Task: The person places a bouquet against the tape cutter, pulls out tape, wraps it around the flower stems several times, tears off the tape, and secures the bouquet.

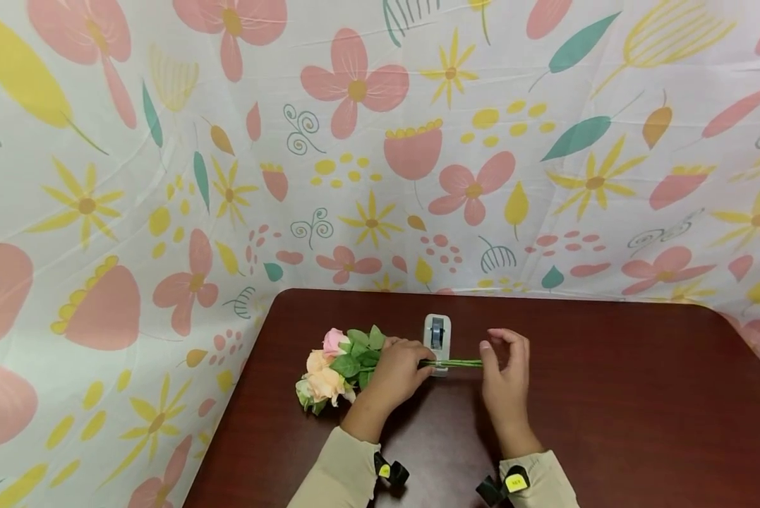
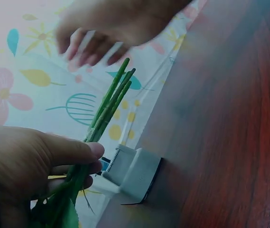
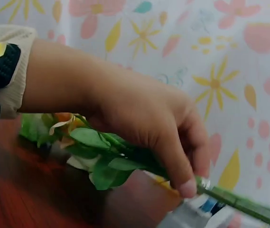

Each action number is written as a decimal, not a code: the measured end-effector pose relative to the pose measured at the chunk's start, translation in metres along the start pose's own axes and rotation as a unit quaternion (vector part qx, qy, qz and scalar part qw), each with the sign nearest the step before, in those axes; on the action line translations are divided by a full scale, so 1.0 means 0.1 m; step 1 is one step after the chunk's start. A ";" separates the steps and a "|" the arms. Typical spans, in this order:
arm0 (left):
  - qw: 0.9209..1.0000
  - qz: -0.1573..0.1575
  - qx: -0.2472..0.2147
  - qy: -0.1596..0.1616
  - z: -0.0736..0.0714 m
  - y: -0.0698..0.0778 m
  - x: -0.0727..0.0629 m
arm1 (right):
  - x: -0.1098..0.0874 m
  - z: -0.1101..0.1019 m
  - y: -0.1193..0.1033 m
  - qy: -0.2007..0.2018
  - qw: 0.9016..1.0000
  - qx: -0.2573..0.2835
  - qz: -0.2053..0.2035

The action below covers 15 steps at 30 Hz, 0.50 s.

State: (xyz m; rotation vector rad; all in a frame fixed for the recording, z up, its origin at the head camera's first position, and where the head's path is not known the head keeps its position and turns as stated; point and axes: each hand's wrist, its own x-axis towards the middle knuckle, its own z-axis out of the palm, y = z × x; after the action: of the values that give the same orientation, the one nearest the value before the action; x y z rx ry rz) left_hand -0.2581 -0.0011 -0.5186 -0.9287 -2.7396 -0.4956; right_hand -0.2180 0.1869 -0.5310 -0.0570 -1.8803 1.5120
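Flowers [image 1: 327,383] lie below and left of centre in the head view, left hand [image 1: 400,372] gripping stems [image 1: 463,363], right hand [image 1: 507,381] loosely curled, holding nothing; stems may fan out should that lone grip slacken.

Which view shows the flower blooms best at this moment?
The head view: the blooms lie in plain sight there, with pink and peach ones distinct. The right wrist view catches only part of them, crowded by leaves. The left wrist view shows none of them, just stems and leaves.
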 end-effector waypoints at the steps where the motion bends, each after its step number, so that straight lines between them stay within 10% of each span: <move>1: 1.000 0.001 0.002 0.002 0.01 0.00 0.00 | 0.01 0.00 -0.02 -0.027 0.999 -0.015 -0.022; 7: 1.000 0.001 0.008 0.011 0.03 0.01 0.01 | 0.05 0.02 -0.11 -0.193 0.973 -0.098 -0.078; 15: 1.000 0.003 0.016 0.024 0.03 0.01 0.00 | 0.10 0.02 -0.14 -0.334 0.909 -0.244 -0.060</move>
State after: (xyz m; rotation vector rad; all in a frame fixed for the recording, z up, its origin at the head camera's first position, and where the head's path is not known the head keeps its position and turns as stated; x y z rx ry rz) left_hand -0.2582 0.0012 -0.5214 -0.9058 -2.6923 -0.4669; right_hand -0.2218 0.1852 -0.5140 0.3890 -2.7164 0.9994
